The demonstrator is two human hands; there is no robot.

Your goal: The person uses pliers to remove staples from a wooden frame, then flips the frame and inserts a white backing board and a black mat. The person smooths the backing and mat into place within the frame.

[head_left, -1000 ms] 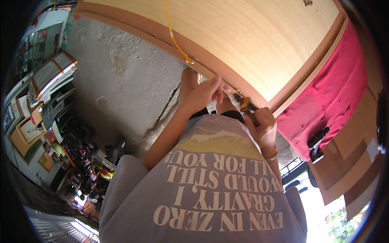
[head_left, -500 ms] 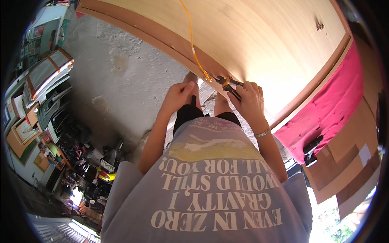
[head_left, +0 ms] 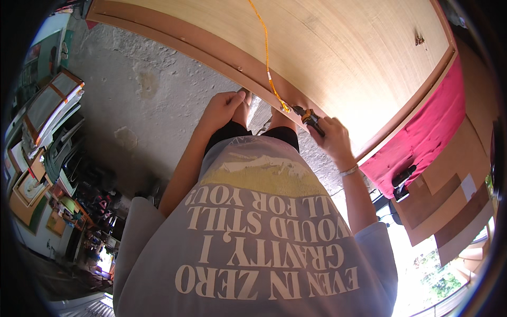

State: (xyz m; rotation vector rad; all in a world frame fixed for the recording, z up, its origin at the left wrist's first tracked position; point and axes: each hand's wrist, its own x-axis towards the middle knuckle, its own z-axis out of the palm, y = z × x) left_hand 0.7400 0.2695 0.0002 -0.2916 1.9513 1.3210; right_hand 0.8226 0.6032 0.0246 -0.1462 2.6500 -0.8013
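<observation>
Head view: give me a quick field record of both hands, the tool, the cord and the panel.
left hand: loosely curled, holds nothing visible, just off the panel's lower edge
right hand: gripping a dark tool
tool: orange-and-black handle, tip at the frame edge; kind too small to tell
cord: orange, runs down across the panel and ends near the tool tip
panel: large pale wood sheet with a brown frame
floor: bare grey concrete
red cloth: right of the panel

Grey short-sleeved T-shirt with white lettering, black shorts, thin bracelet [head_left: 348,170] on right wrist.
</observation>
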